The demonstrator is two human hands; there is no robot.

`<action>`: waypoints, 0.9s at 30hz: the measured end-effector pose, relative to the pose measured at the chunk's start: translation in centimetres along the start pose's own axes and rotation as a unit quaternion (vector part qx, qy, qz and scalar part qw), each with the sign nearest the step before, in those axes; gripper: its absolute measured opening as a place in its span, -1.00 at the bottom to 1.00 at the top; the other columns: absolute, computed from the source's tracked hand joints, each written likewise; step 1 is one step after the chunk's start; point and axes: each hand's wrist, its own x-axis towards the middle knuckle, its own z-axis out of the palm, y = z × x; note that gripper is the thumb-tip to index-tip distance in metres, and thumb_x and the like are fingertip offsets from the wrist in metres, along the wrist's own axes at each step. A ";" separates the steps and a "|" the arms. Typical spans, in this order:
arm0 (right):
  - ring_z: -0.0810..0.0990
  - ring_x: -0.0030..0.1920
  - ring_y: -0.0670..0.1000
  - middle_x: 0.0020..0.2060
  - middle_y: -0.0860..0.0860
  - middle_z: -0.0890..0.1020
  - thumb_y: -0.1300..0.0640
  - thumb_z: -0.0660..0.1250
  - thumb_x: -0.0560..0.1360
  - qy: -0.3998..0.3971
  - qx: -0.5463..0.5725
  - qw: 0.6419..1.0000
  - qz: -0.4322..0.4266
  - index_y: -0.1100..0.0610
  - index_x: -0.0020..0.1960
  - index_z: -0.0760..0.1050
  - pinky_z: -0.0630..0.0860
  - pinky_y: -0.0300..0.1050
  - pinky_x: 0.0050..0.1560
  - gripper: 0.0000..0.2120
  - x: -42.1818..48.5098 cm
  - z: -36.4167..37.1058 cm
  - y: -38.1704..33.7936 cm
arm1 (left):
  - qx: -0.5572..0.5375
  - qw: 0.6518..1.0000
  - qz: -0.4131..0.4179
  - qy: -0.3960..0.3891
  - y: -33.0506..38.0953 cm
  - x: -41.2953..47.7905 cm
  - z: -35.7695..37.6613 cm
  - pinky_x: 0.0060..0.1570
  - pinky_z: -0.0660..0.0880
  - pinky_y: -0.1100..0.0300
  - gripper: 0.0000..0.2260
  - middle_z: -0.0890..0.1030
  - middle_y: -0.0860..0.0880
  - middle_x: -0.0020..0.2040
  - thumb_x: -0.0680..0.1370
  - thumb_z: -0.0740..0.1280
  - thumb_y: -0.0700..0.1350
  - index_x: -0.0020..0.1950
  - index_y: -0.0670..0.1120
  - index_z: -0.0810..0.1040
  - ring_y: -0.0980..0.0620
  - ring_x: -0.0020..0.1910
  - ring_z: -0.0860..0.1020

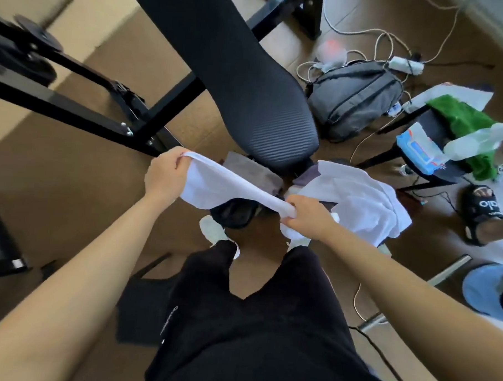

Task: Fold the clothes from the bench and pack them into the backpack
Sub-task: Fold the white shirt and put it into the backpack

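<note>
A white garment (230,186) is stretched between my two hands just in front of the near end of the black padded bench (249,83). My left hand (166,175) grips its left edge. My right hand (306,218) grips its right end, bunched. More white cloth (359,200) hangs to the right, over a dark grey garment (257,173) lying on the bench's low seat end. The grey backpack (355,99) lies on the floor to the right of the bench; whether it is open I cannot tell.
Black bench frame bars (75,107) run left. White cables and a power strip (405,64) lie by the backpack. A dark stool (430,169) holds a green cloth (472,125) and a wipes pack (419,148). Another person's sandalled foot (482,212) is at right.
</note>
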 end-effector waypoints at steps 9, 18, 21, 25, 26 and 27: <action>0.52 -0.25 0.06 -0.27 0.03 0.55 -0.12 0.29 0.62 0.044 0.031 0.991 0.121 0.09 -0.16 0.48 0.29 -0.13 -0.36 -0.69 5.3 5.4 -5.7 | 0.045 0.980 -0.190 0.029 -12.4 6.8 -4.2 -0.25 0.29 0.08 -0.48 0.46 -0.02 -0.36 0.48 0.23 0.38 -0.38 -0.05 0.35 -0.16 -0.28 0.48; 0.26 -0.32 0.02 -0.38 0.06 0.29 0.02 0.44 0.48 0.184 0.255 0.907 0.282 0.12 -0.35 0.22 0.16 -0.03 -0.31 -0.55 8.8 14.3 -14.4 | -0.185 0.909 -0.241 -0.284 -19.5 12.9 -1.7 0.14 0.34 -0.03 -0.40 0.43 -0.25 0.49 0.65 0.27 0.20 0.54 -0.18 0.38 -0.28 0.43 0.42; 0.27 -0.31 0.00 -0.34 0.06 0.34 0.07 0.41 0.46 0.210 0.303 0.885 0.286 0.15 -0.28 0.30 0.22 -0.05 -0.29 -0.69 9.7 17.2 -16.2 | -0.257 0.860 -0.242 -0.368 -20.3 12.4 0.1 0.16 0.46 -0.03 -0.59 0.51 -0.23 0.42 0.65 0.32 0.04 0.43 -0.15 0.51 -0.22 0.33 0.53; 0.28 -0.35 -0.01 -0.40 0.00 0.34 0.14 0.34 0.51 0.219 0.365 0.865 0.266 0.11 -0.35 0.25 0.24 -0.09 -0.28 -0.65 11.0 21.1 -16.3 | -0.290 0.844 -0.200 -0.405 -21.7 11.6 3.5 -0.11 0.46 0.04 -0.70 0.59 -0.18 0.02 0.67 0.29 0.06 0.25 -0.13 0.57 -0.10 -0.11 0.54; 0.28 -0.35 0.00 -0.40 0.02 0.34 0.13 0.33 0.51 0.224 0.382 0.860 0.255 0.14 -0.35 0.25 0.24 -0.08 -0.27 -0.65 11.4 22.2 -15.9 | -0.298 0.844 -0.192 -0.403 -22.2 11.5 4.8 -0.08 0.46 0.01 -0.68 0.58 -0.20 0.04 0.67 0.29 0.08 0.26 -0.14 0.56 -0.13 -0.09 0.54; 0.28 -0.33 0.01 -0.39 0.06 0.34 0.10 0.32 0.50 0.227 0.396 0.858 0.238 0.21 -0.34 0.26 0.24 -0.08 -0.25 -0.65 12.0 23.3 -15.6 | -0.302 0.847 -0.182 -0.397 -22.6 11.2 6.0 -0.06 0.47 -0.01 -0.65 0.59 -0.21 0.06 0.68 0.28 0.10 0.30 -0.14 0.55 -0.15 -0.05 0.55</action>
